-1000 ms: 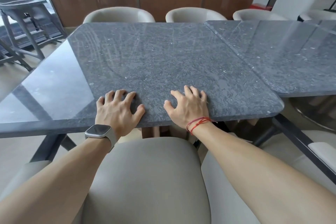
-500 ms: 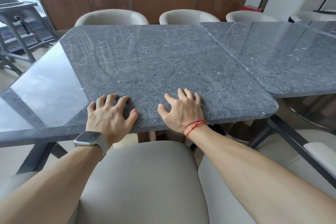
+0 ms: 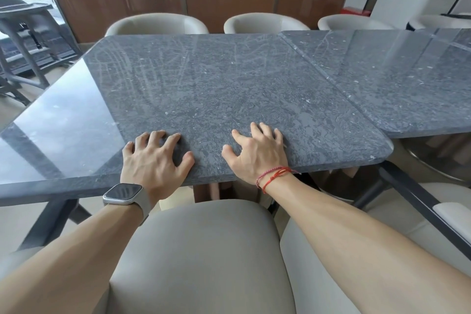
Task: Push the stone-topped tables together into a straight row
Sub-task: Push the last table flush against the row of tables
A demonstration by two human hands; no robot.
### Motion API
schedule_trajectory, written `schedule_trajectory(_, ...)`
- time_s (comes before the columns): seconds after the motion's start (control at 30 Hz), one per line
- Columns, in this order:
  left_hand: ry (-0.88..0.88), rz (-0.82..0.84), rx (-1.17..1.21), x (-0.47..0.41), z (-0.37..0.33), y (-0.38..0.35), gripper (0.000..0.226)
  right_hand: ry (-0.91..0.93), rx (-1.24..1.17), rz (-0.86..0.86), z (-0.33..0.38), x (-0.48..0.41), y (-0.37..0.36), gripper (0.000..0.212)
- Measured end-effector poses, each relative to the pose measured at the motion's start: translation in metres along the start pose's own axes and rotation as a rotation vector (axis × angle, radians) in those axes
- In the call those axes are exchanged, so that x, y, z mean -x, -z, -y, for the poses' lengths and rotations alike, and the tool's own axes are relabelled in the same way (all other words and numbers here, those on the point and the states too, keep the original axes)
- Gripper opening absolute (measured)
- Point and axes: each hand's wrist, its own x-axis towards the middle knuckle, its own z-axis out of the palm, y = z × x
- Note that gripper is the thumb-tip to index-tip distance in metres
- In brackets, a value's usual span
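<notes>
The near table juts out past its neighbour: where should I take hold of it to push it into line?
Take the near table by its near long edge, from the chair side: palms at the rim, fingers spread on top, where the left hand and right hand are now. The slab is flat, glossy, handleless, so the edge is likely the only purchase.

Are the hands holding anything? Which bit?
Nothing is gripped. The left hand and right hand press down on the near stone-topped table, on its top by the near edge.
</notes>
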Motion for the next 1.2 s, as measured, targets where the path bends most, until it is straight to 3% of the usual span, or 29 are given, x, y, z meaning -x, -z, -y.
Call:
schedule_trajectory(0.7, 0.018, 0.008, 0.003, -0.015, -0.001, -0.004, 0.069, -0.048, -0.06, -0.02, 0.0, -0.013, -0.009, 0.065)
schedule_trajectory(0.97, 0.013, 0.058, 0.001, -0.014, -0.003, 0.0, 0.068, -0.049, -0.079, 0.012, 0.001, -0.004, -0.005, 0.077)
schedule_trajectory(1.2, 0.104, 0.09, -0.048, -0.019, -0.021, -0.009, 0.064, -0.041, -0.027, -0.075, 0.003, -0.006, -0.011, 0.066)
